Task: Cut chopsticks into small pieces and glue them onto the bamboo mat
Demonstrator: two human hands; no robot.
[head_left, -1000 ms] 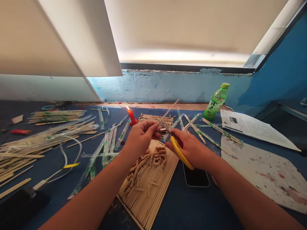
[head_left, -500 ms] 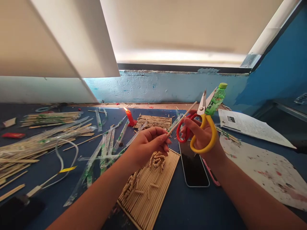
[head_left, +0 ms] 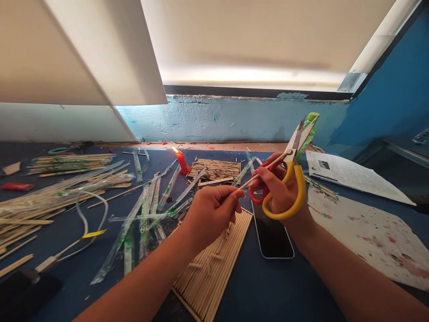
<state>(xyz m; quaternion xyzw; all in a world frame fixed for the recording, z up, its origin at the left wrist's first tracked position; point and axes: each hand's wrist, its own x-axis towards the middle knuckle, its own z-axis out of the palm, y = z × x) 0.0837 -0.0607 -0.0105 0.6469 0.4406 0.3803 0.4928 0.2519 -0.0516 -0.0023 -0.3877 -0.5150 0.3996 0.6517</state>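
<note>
My left hand (head_left: 214,214) pinches one end of a thin wooden stick (head_left: 247,182) between thumb and fingers. That stick slants up to the right, reaching the fingertips of my right hand (head_left: 276,185). Scissors (head_left: 300,190) with one red and one yellow handle are gripped in my right hand, blades pointing up and slightly parted. Whether the right fingers also pinch the stick is hard to make out. Beneath my left hand lies a flat panel of wooden sticks (head_left: 231,250), with short cut pieces (head_left: 214,257) on it. The beaded wooden coil is mostly hidden by the hand.
A lit red candle (head_left: 182,162) stands behind my left hand, beside a smaller stick panel (head_left: 217,170). A phone (head_left: 275,237) lies under my right hand. Plastic wrappers (head_left: 145,219) and loose sticks (head_left: 20,228) cover the left. A green bottle (head_left: 310,134) and papers (head_left: 355,174) are at right.
The stick has tilted lower and now meets my right fingers. The scissors have turned rightward, their blades closer together. My left hand has shifted slightly right and down over the beaded coil.
</note>
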